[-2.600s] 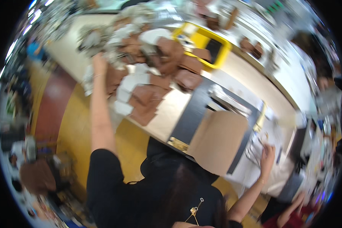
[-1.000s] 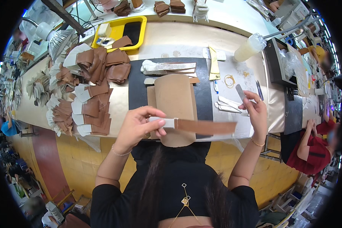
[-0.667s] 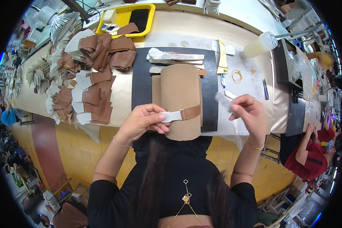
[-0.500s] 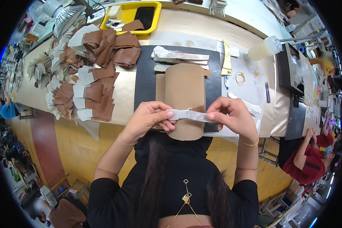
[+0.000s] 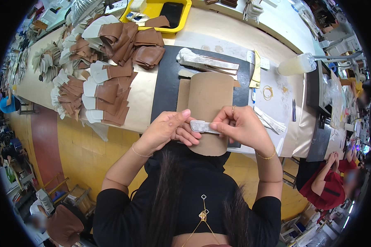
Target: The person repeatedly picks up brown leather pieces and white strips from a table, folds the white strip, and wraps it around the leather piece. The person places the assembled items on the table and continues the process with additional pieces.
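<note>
A short pale grey strip [image 5: 202, 126] with a rounded end is held above a curved tan board [image 5: 210, 94]. My right hand [image 5: 240, 125] pinches the strip's right part between thumb and fingers, covering that end. At the strip's left end is my left hand [image 5: 172, 128], its thumb lifted and apart from the curled fingers. Those fingertips lie beside and partly under the rounded end; whether they press on it is not plain. The curved board rests on a black mat [image 5: 163, 88] and overhangs the table's near edge.
Fanned stacks of brown and white pieces [image 5: 111, 88] cover the left side. Behind them stands a yellow tray [image 5: 184, 22] with a phone [image 5: 171, 15]. White strips [image 5: 208, 61] lie beyond the board. A plastic bottle [image 5: 297, 64], yellow ruler-like strip [image 5: 256, 70] and pen [image 5: 294, 110] are at right.
My left thumb has lifted off the strip and the fingers have loosened. The strip's rounded left end now shows, and my right hand has shifted slightly left along it.
</note>
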The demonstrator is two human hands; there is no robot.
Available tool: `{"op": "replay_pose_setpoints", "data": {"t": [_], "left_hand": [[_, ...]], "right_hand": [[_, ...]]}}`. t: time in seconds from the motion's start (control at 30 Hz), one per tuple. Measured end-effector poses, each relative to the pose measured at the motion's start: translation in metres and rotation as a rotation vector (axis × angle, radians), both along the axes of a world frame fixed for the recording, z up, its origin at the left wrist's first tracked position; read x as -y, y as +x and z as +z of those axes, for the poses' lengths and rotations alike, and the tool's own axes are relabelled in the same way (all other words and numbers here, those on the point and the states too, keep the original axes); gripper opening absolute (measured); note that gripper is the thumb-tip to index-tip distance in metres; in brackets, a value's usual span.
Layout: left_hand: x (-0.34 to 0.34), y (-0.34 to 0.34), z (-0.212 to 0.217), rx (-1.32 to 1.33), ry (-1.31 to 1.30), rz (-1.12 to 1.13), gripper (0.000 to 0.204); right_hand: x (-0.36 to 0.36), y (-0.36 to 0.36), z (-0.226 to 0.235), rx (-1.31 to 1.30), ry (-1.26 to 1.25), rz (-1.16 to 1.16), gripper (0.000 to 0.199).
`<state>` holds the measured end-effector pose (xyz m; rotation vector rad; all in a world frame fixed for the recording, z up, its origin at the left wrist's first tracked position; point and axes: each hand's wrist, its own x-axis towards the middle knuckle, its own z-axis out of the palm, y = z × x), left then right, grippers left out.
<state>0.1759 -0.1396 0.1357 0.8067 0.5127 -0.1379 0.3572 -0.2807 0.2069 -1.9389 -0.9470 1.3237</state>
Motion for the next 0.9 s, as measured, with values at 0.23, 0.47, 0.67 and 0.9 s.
{"op": "replay_pose_setpoints", "data": {"t": [0.23, 0.47, 0.67, 0.9], "left_hand": [[-0.0010, 0.0009, 0.0029, -0.024, 0.034, -0.013, 0.035], [0.0005, 0.0036, 0.0043, -0.093, 0.062, 0.000, 0.017], [0.0030, 0.0042, 0.0045, -0.085, 0.079, 0.025, 0.014], [0.0049, 0.0037, 0.0045, -0.089, 0.113, 0.034, 0.011]], "right_hand": [[-0.0022, -0.0023, 0.0006, 0.014, 0.033, -0.012, 0.020], [-0.0010, -0.0016, -0.0010, 0.011, 0.026, -0.014, 0.020], [0.0021, -0.0014, -0.0047, 0.007, 0.056, -0.029, 0.019], [0.0042, -0.0011, -0.0084, -0.018, 0.096, -0.031, 0.018]]}}
